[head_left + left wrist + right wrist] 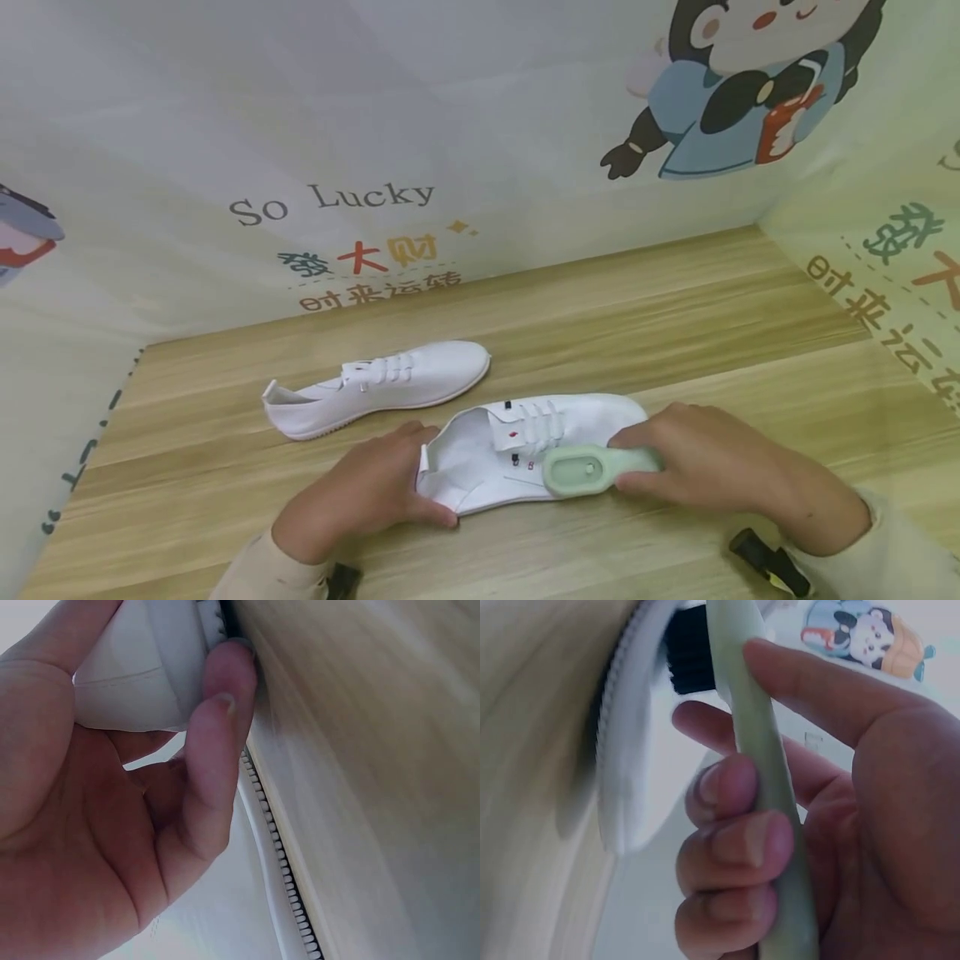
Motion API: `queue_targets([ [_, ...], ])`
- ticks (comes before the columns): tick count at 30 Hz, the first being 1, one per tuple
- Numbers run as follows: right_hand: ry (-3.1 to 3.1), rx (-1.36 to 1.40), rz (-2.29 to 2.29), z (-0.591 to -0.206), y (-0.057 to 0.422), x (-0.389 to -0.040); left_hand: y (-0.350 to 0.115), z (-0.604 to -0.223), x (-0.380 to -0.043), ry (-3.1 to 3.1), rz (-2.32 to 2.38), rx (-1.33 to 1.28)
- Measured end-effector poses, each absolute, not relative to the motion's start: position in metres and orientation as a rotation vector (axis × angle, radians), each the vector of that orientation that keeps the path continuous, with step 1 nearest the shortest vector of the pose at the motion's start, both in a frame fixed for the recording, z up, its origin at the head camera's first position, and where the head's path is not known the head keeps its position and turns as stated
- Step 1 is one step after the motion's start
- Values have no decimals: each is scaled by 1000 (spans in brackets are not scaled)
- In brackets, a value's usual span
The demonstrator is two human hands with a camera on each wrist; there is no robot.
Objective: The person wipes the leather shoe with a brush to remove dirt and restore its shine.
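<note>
A white lace-up shoe [600, 414] lies on the wood-grain surface, its toe pointing right and its opening toward the left. My left hand [367, 483] grips it at the heel [127, 690], thumb on the near side and fingers round the back. In my right hand [708, 458] is a pale green brush [576, 472], fingers wrapped about its handle [769, 772]. The brush head lies over the near side of the shoe. Dark bristles [690, 649] face the shoe in the right wrist view, close to its side above the sole.
Behind the held shoe lies a second white shoe [442, 375], its toe also to the right. Printed fabric walls [525, 200] bound the wood-grain surface [720, 325] at the back and both sides. Black straps or mounts [768, 562] sit at the wrists.
</note>
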State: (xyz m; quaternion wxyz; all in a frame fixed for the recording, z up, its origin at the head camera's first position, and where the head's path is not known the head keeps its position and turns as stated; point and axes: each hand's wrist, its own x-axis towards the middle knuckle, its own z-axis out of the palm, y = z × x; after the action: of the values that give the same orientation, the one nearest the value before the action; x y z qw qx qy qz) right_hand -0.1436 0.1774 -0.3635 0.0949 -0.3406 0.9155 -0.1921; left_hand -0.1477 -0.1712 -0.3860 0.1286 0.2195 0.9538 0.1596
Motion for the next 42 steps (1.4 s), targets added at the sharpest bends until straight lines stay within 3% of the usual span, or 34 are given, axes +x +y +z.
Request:
queue_targets([
  [11,2783,-897,-483,-349,206,-158,-171,-386,-148,2776,458,654],
  [26,3021,-861,-408,-349,204,-162,-171,-384,-148,2788,449,622],
  [42,2951,-590,-375,-339,221,-164,-171,-386,-147,2791,431,597],
])
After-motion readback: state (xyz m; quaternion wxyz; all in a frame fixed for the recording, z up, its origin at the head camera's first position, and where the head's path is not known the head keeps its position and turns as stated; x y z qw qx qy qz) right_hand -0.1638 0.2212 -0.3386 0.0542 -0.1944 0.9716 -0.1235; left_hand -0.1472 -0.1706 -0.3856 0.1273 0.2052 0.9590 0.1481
